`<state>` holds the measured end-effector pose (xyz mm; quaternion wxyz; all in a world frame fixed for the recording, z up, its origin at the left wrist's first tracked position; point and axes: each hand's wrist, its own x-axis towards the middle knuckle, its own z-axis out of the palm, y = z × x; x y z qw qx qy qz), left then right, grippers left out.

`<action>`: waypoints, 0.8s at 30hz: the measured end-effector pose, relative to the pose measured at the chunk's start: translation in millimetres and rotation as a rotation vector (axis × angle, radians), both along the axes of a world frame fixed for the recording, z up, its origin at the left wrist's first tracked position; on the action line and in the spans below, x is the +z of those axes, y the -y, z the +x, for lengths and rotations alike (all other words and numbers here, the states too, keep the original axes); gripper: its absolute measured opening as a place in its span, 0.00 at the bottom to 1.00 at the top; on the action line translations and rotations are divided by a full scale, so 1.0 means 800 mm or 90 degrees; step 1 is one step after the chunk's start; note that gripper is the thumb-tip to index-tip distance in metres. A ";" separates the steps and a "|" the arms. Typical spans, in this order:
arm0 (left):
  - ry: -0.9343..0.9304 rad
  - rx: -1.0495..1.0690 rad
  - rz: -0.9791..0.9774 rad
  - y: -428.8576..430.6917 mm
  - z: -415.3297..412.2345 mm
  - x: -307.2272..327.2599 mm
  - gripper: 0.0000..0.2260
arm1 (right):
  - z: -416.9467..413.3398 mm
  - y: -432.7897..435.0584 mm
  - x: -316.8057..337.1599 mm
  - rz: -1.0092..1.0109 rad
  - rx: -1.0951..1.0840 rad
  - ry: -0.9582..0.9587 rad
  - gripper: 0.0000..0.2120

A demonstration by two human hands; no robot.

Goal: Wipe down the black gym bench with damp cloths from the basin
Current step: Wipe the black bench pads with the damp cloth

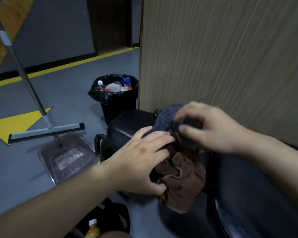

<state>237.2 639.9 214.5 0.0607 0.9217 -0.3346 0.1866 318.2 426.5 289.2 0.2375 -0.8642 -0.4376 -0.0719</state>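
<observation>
The black gym bench has a round padded seat (127, 124) and a longer pad (256, 186) at the right. A brown cloth (182, 179) lies crumpled in the gap between the two pads and hangs over the edge. A dark grey-blue cloth (169, 117) lies on the far side of the seat. My left hand (144, 158) rests with its fingers spread on the brown cloth, the thumb curled under its edge. My right hand (212, 126) pinches the grey-blue cloth with bent fingers. No basin is in view.
A black bin (119, 107) lined with a bag and full of bottles stands beyond the seat. A floor squeegee (46, 130) leans at the left over a clear plastic lid (67, 157). A wood-grain panel (222, 57) rises right behind the bench. A yellow bottle (92, 229) stands below.
</observation>
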 end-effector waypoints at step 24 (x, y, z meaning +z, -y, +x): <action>-0.017 0.295 -0.034 -0.091 0.001 -0.005 0.15 | 0.075 -0.021 -0.066 -0.099 -0.090 -0.088 0.20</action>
